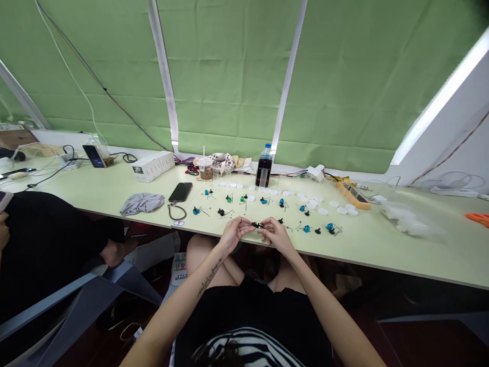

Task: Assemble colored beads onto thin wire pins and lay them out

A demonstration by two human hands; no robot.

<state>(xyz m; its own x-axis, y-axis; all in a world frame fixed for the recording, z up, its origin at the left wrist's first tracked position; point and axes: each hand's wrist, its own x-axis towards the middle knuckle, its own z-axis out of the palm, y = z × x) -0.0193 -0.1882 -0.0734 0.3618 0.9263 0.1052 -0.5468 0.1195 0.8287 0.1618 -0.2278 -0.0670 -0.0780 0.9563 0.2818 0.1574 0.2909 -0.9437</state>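
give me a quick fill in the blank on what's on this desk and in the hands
1. Both hands, left hand and right hand, pinch one small ____ part between them.
2. The bottle has a ____ cap.
3. The phone lies just right of a ____ cloth.
4. The blinds behind the desk are ____.

Missing words: black; blue; grey; green

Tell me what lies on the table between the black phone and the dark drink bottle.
In the head view, between the black phone and the dark drink bottle lie white caps and small knobbed pins.
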